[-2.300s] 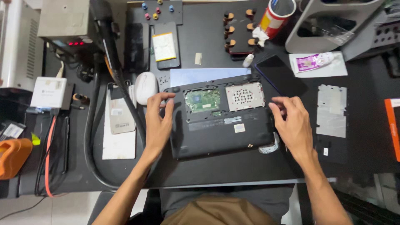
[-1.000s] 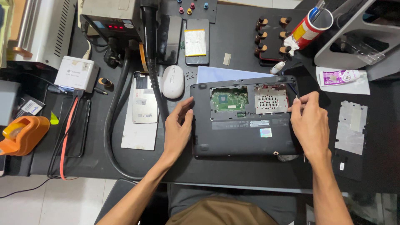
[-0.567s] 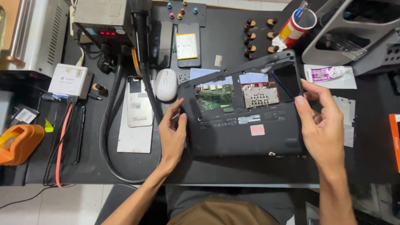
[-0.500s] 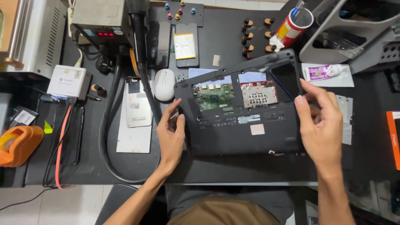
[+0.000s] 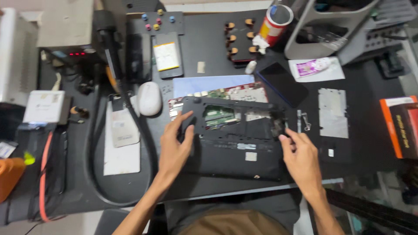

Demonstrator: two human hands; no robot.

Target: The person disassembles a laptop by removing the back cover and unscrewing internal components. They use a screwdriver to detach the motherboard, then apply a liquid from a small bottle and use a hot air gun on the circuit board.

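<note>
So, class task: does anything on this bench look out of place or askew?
Yes. The black bottom cover sits shifted off the laptop, held by both hands, leaving the circuit board exposed along its far edge.

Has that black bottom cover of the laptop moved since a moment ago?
Yes. The black bottom cover has slid toward the person, away from the white mouse, baring the circuit board behind it.
</note>
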